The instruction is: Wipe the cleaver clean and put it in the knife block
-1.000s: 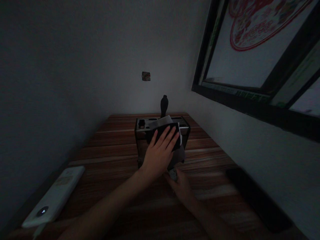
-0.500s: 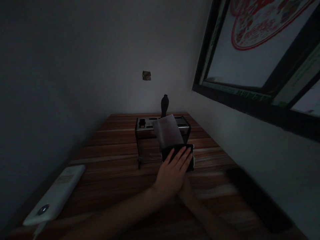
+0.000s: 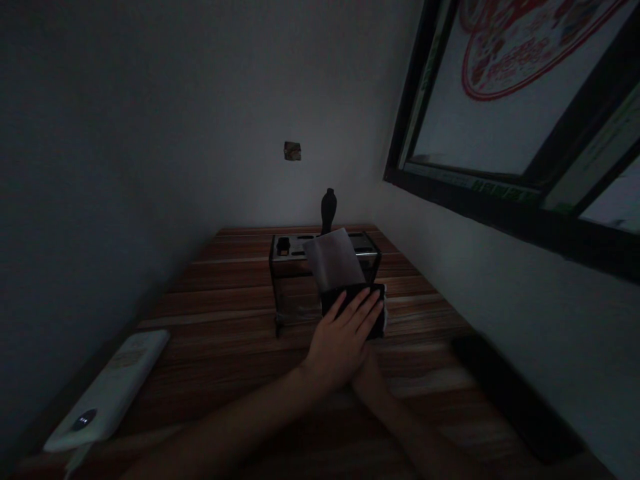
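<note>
Left hand (image 3: pixel 337 343) holding a black pad (image 3: pixel 377 326), fingers straight across it, grey flat sheet (image 3: pixel 336 260) jutting out beyond, before a metal rack (image 3: pixel 295 267) on the table (image 3: pixel 215 333), right hand (image 3: pixel 371 377) partly hidden, grip unclear.

On the worktop (image 3: pixel 215 340), a knife rack (image 3: pixel 293 268) stands at the frame's centre with a handle (image 3: pixel 329 210) rising from its top, a blade (image 3: pixel 336 262) in front and a pad (image 3: pixel 379 320) over its lower part, between a power bank (image 3: pixel 110 380) at lower left and a phone (image 3: pixel 515 400) at lower right.
</note>
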### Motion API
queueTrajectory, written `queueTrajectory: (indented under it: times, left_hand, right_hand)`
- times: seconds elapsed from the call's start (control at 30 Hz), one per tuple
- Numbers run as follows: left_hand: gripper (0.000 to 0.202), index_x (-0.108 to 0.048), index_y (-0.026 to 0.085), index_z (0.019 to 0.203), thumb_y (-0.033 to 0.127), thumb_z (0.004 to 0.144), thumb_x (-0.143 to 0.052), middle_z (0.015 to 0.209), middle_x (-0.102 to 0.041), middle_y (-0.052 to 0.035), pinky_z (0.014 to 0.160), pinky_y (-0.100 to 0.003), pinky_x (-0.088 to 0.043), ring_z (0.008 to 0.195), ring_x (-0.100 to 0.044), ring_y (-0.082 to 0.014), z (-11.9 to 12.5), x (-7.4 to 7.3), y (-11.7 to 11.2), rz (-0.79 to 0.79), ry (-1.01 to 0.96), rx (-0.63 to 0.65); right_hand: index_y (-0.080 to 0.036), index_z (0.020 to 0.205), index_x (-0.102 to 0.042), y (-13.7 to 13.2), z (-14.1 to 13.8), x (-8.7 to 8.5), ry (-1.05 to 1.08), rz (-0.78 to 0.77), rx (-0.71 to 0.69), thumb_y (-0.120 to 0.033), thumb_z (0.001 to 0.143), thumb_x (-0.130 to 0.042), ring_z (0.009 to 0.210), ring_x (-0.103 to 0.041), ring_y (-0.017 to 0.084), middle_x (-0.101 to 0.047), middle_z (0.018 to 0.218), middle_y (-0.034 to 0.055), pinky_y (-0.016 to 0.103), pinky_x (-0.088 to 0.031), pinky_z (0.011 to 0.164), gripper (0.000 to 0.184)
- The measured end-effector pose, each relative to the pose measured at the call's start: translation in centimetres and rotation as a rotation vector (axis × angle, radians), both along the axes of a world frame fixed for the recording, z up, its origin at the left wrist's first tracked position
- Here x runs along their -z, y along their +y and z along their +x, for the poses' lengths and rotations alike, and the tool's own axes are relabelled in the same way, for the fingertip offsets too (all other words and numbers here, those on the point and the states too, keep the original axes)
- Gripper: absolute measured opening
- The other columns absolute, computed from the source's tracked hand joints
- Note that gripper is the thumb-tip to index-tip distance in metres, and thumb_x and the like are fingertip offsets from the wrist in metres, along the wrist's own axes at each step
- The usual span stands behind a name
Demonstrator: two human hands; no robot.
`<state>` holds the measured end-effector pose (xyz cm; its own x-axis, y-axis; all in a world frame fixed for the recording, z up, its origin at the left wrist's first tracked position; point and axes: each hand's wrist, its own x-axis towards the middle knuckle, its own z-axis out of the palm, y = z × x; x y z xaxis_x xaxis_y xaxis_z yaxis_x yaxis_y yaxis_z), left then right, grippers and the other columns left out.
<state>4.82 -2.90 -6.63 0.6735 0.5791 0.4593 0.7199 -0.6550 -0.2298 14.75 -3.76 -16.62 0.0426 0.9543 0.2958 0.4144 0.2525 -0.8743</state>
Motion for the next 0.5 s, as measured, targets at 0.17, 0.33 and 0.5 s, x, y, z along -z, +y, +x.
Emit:
queueTrajectory:
  times: [0.17, 0.33, 0.5]
  left_hand:
    - [0.061, -0.021, 0.019, 0.144, 0.034, 0.089, -0.043, 0.152, -0.017, 0.0007, 0.113, -0.042, -0.02, 0.14, -0.014, -0.0176, -0.7, -1.1, 0.7, 0.017, -0.052, -0.031]
    - [0.055, -0.026, 0.02, 0.142, 0.036, 0.091, -0.039, 0.151, -0.02, -0.0004, 0.113, -0.045, -0.016, 0.139, -0.018, -0.0196, -2.0, -3.0, 1.5, 0.05, -0.14, -0.09]
    - [0.054, -0.025, 0.02, 0.143, 0.035, 0.093, -0.037, 0.151, -0.02, -0.0008, 0.113, -0.047, -0.013, 0.14, -0.017, -0.0199, -3.3, -4.7, 2.1, 0.077, -0.201, -0.165]
  right_hand:
    - [-0.013, 0.097, -0.062, -0.4, -0.1, -1.3, 0.109, -0.009, -0.081, -0.032, 0.075, -0.056, 0.093, -0.064, 0.029, -0.069, 0.1, 0.0162, 0.038, -0.052, 0.075, 0.03]
    - [-0.014, 0.107, -0.059, -0.5, -0.2, -2.4, 0.081, -0.015, -0.123, -0.028, 0.076, -0.058, 0.092, -0.063, 0.024, -0.068, 0.102, 0.011, 0.036, -0.048, 0.082, 0.033]
    - [-0.014, 0.099, -0.061, -0.5, -0.4, -2.4, -0.039, -0.011, -0.069, -0.032, 0.078, -0.057, 0.073, -0.062, 0.02, -0.069, 0.084, 0.0073, 0.029, -0.049, 0.067, 0.028]
